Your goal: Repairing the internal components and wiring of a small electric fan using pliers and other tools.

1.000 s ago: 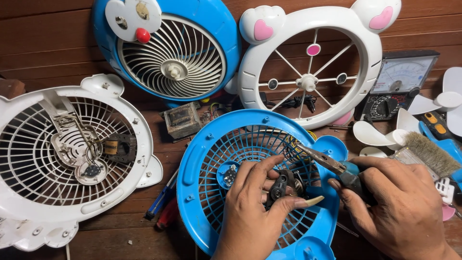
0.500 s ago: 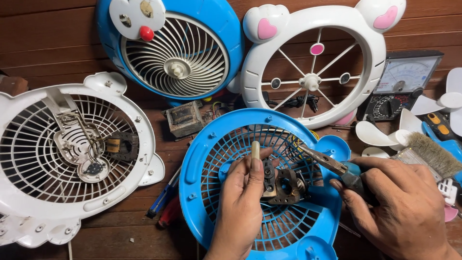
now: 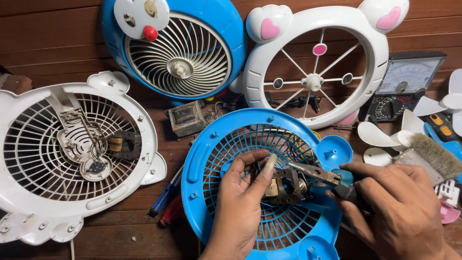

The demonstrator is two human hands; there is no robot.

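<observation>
Down near the front of the wooden table (image 3: pixel 57 29), both hands work over a blue fan grille (image 3: pixel 202 159) that lies flat. The left hand (image 3: pixel 240 202) has its grip closed on a small dark motor (image 3: pixel 288 185) at the middle of the grille, thumb and fingers pinching it from the left side. The right hand (image 3: pixel 394 207) has its grip closed round the dark handles of a pair of pliers (image 3: pixel 317 173), whose rusty tip lies against the top of the motor.

Left of the blue grille lies a white fan grille (image 3: pixel 29 144) with a metal bracket and small parts at its centre. A screwdriver (image 3: pixel 163 200) rests on the boards between the two grilles. Behind them, a blue fan housing (image 3: pixel 231 29) with a pale ribbed guard sits beside a white spoked frame (image 3: pixel 346 19) with pink heart ears. A small transformer (image 3: pixel 186 119) sits just behind the blue grille. Farther right are a meter (image 3: pixel 409 82) with a dial, white fan blades (image 3: pixel 380 135) and a brush (image 3: pixel 433 154), near the right hand.
</observation>
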